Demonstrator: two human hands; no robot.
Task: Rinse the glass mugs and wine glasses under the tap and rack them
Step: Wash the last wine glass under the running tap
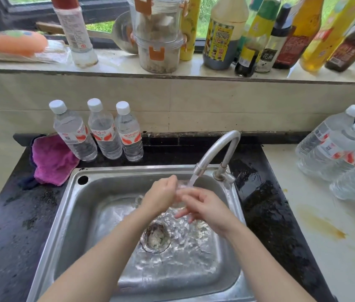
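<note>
Right now the person's fingers are working on a clear glass [179, 194] under the running stream. The left hand [161, 196] is curling round it from the left, fingers wrapped on its far side, so it is gripping the glass. The right hand [202, 205] is lying against the glass from the right with fingers fairly straight and spread, seemingly rubbing or steadying it; whether it is truly gripping cannot be told. The glass itself is blurred and nearly see-through, so whether it is a mug or a wine glass cannot be told either.

Water is falling from the tap [215, 153] onto the glass and hands, and pooling in the sink [70, 205] around the drain [157, 237].

Outward from there, three water bottles [98, 131] are standing behind the sink, a pink cloth [52, 160] is lying at its left corner, and more bottles are lying on the counter [328, 214] to the right.

Judging by this, the rinsing step is under way. No rack is showing in view, so the next move is likely calling for lifting the wet, slippery glass clear of the stream with a firm grip and carrying it off to wherever the rack is standing.
</note>
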